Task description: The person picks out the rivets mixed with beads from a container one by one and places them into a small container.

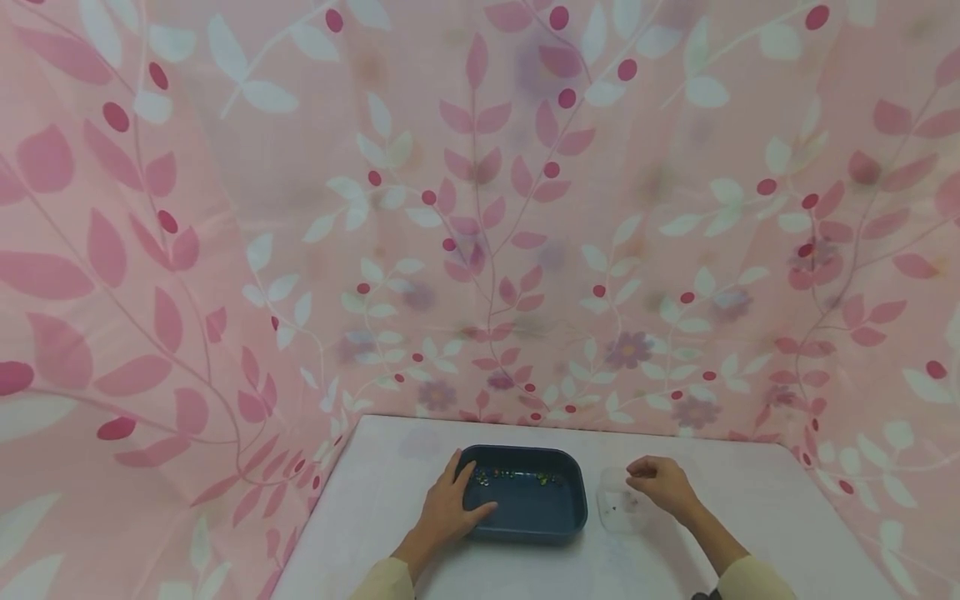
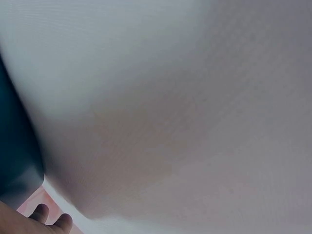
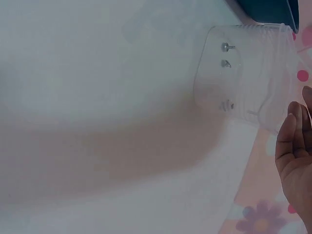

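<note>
A dark blue tray [image 1: 525,532] holds small shiny pieces [image 1: 545,477], some greenish, along its far side. My left hand [image 1: 450,504] rests at the tray's left rim with fingers spread; the left wrist view catches two of its fingertips [image 2: 51,218] beside the tray [image 2: 17,146]. To the tray's right stands a clear plastic container [image 1: 617,521] with several small metal pieces seen through its wall [image 3: 225,47]. My right hand [image 1: 666,485] is over the container's far right part, fingers bent and fingertips close together. In the right wrist view, that hand [image 3: 296,156] is beside the container's rim; whether it pinches anything is hidden.
A white table [image 1: 720,475] lies under both containers, with its far edge behind them. Pink floral fabric [image 1: 480,250] hangs behind the table and along both sides. In the right wrist view, the blue tray's corner [image 3: 273,12] is close to the clear container.
</note>
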`<state>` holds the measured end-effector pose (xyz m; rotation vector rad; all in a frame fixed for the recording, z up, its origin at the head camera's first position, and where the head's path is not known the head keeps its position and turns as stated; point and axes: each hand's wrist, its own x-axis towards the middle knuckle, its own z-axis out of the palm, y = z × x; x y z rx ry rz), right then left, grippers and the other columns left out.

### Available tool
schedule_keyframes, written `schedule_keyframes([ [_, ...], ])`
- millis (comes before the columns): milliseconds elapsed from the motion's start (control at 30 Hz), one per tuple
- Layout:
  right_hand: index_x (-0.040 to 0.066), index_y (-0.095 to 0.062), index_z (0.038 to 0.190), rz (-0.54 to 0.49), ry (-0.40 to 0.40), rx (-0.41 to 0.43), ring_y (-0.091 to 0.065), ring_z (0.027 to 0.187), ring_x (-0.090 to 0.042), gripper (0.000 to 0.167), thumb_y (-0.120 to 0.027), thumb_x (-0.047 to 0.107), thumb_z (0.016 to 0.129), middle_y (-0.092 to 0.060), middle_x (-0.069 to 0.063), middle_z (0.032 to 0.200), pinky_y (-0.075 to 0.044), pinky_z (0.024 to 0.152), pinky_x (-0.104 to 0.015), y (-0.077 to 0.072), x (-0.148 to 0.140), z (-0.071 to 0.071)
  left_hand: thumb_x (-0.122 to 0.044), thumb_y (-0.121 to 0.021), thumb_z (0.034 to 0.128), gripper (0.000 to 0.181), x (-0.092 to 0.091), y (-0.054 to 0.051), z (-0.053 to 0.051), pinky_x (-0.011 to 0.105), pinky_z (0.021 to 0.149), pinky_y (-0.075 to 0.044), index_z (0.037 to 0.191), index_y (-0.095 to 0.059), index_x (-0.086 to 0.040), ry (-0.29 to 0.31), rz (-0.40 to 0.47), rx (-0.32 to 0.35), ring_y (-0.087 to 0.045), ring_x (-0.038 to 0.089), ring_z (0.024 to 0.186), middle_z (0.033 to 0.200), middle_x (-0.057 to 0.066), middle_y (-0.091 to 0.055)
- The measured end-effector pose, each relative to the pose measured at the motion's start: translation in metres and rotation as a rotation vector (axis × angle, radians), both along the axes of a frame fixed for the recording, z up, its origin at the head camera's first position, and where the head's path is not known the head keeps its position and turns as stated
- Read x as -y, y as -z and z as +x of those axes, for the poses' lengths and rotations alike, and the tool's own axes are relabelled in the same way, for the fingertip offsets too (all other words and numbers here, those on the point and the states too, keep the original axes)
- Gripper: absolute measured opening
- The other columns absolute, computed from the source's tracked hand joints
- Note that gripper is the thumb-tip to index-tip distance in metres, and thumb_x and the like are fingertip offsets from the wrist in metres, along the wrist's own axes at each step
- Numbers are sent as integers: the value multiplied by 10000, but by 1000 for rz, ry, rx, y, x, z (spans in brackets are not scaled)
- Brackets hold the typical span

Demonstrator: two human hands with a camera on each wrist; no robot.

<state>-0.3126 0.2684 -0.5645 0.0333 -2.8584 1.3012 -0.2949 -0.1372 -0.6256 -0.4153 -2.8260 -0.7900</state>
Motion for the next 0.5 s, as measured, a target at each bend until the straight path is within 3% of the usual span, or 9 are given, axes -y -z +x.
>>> schedule_keyframes([
  [100, 6, -711, 1032, 53, -32, -48, -674, 875, -221, 219, -752, 118, 848, -710, -102, 986, -563, 715, -318, -4, 3, 0, -670, -646, 826, 891, 0, 1, -1, 619, 995, -423, 1472, -452, -88, 3, -2, 15, -461, 417, 1343, 1613, 194, -247],
  [233, 18, -673, 1142, 162, -68, -180, -678, 973, -326, 349, -754, 212, 863, -631, -183, 1161, -576, 784, -425, -10, 11, -2, -686, -636, 824, 898, 1, 4, -2, 631, 996, -416, 1472, -451, -93, 4, -2, 24, -455, 419, 1346, 1617, 187, -238],
  [367, 10, -562, 1325, 278, -78, -334, -589, 1140, -453, 566, -729, 331, 889, -497, -269, 1355, -499, 910, -601, -12, 20, -8, -715, -614, 821, 914, 2, 7, -4, 625, 1008, -410, 1481, -439, -107, 0, -16, 28, -443, 406, 1360, 1624, 172, -223],
  [500, 28, -476, 1430, 395, -84, -449, -514, 1197, -556, 737, -733, 422, 862, -350, -322, 1497, -433, 892, -715, -8, 31, -12, -721, -612, 820, 911, 2, 9, -5, 629, 986, -423, 1469, -452, -102, 2, -8, 4, -462, 415, 1339, 1613, 181, -242],
])
